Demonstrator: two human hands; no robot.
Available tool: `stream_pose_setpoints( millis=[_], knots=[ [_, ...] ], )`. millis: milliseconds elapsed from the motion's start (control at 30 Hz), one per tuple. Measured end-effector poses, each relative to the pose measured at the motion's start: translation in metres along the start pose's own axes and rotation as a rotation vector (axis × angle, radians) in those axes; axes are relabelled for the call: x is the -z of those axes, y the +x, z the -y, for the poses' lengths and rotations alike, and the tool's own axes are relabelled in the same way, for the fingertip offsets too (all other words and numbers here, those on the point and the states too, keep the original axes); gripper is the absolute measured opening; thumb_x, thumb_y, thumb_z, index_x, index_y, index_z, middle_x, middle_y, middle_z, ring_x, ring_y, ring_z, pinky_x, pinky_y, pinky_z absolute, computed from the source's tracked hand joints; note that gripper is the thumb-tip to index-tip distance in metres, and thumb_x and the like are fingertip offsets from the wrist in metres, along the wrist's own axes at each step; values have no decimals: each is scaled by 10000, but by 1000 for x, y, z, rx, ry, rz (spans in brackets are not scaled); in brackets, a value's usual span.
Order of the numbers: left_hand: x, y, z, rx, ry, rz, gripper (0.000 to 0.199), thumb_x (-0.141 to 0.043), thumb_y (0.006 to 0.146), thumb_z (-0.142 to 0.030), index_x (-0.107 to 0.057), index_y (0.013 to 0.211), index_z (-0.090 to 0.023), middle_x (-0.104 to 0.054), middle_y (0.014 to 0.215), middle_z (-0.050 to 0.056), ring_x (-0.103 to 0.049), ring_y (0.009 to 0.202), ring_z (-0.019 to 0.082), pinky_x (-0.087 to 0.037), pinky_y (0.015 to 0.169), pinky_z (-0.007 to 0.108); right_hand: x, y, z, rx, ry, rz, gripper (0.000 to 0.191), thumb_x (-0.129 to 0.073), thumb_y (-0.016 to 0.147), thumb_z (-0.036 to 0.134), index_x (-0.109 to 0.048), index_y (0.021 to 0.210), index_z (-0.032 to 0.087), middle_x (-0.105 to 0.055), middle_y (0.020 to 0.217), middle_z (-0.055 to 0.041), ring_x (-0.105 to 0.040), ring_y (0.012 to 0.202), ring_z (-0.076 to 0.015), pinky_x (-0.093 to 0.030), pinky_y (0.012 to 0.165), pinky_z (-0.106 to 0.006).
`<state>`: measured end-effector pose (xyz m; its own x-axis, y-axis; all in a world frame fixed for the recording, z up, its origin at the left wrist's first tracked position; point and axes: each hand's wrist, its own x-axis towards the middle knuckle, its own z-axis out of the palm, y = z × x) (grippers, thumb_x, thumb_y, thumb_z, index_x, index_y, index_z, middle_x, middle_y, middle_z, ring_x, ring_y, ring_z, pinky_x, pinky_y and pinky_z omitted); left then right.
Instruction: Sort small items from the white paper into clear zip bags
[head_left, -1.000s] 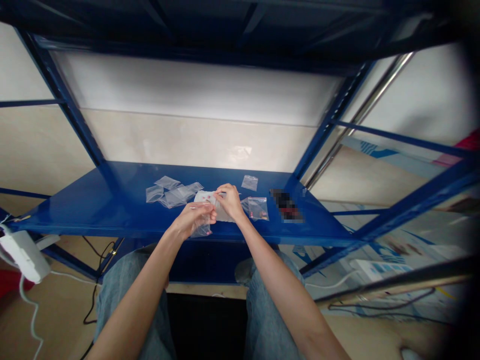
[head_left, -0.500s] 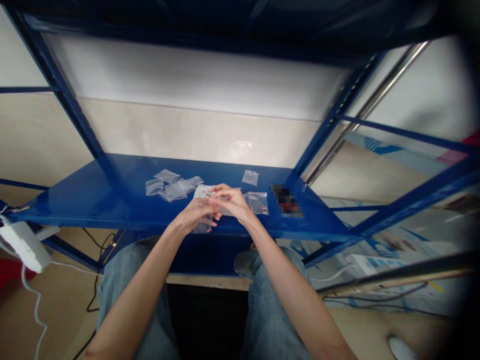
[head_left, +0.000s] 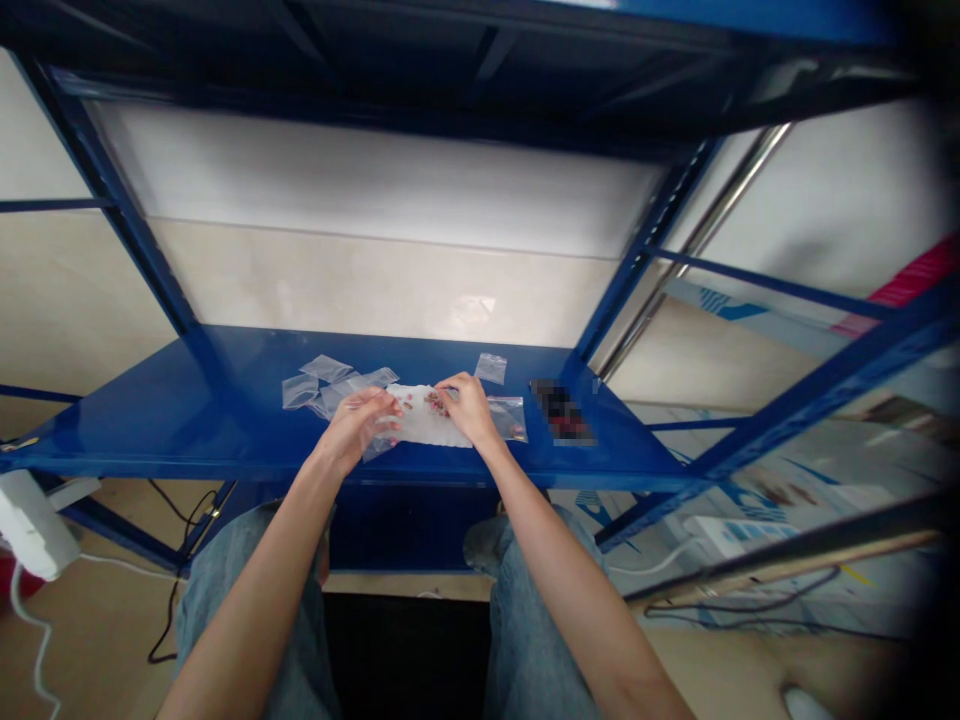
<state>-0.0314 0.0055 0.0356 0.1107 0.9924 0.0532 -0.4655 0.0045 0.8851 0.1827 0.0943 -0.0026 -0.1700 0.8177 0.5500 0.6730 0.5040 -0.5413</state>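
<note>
Part-way, prob.: bag w/ bits inside [head_left: 511,415] lies just R of white sheet [head_left: 431,430]; small reddish bits [head_left: 435,403] lie loose on sheet, unbagged. Flat bags [head_left: 322,370] L of sheet, plus single bag [head_left: 491,368] beyond its R end, look unfilled. L hand [head_left: 365,412] at sheet's L end, thumb + fingers pinching clear bag [head_left: 377,446], contents unclear. R hand [head_left: 463,405] over sheet's R part, fingertips at bits; can't tell if gripping any. Dark obj. [head_left: 561,412] far R of sheet, pixelated.

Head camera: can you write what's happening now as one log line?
left hand: holds clear bag | right hand: fingertips at small pieces | under pieces: white sheet | surface: blue shelf
</note>
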Motion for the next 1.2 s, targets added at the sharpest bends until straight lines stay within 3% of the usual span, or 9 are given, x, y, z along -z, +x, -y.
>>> stream_pose_setpoints(
  millis=[200,400,567,667,900,1033,1200],
  knots=[
    [5,1,1,7,91,-34,334,-856,677,-376,-694,815,-119,-674,725,46,-648,612,151,-540,533,258,-18,0,29,97,-119,117,96,-721,866,261,-747,781,226,-674,984,-70,-537,971,-241,-417,847,-372],
    [6,1,5,79,226,40,395,-854,682,-418,-753,899,-105,-722,788,101,-685,687,180,-574,618,282,-29,-3,41,146,-100,124,87,-711,855,199,-722,773,227,-667,975,-66,-539,1000,-249,-417,860,-384],
    [0,-3,5,179,349,146,362,-840,691,-444,-719,792,-118,-722,755,106,-661,552,160,-542,517,261,-5,-8,45,103,363,0,112,-695,877,307,-732,816,221,-691,948,-60,-615,953,-215,-467,876,-360],
    [-8,-8,6,199,375,226,344,-839,686,-426,-689,730,-119,-709,716,96,-648,511,155,-505,460,232,13,-21,52,114,583,38,183,-703,865,406,-744,854,228,-698,974,-63,-643,956,-214,-489,863,-354],
    [-22,-16,12,250,437,300,349,-855,672,-396,-730,850,-123,-741,821,120,-676,581,158,-480,459,192,36,-44,61,178,591,190,169,-738,844,410,-760,843,243,-700,982,-58,-635,1005,-228,-463,960,-414],
    [-27,-16,18,234,354,345,367,-845,691,-430,-730,852,-121,-734,807,120,-687,609,168,-505,491,211,43,-47,60,170,581,245,181,-695,880,415,-766,905,251,-711,1048,-69,-628,1065,-242,-450,994,-435],
    [-32,-15,33,227,193,382,385,-867,683,-374,-737,928,-106,-746,877,145,-728,737,222,-560,576,259,42,-53,56,145,613,214,253,-627,916,447,-693,817,224,-698,1043,-67,-637,1031,-237,-472,950,-398]
  ],
)
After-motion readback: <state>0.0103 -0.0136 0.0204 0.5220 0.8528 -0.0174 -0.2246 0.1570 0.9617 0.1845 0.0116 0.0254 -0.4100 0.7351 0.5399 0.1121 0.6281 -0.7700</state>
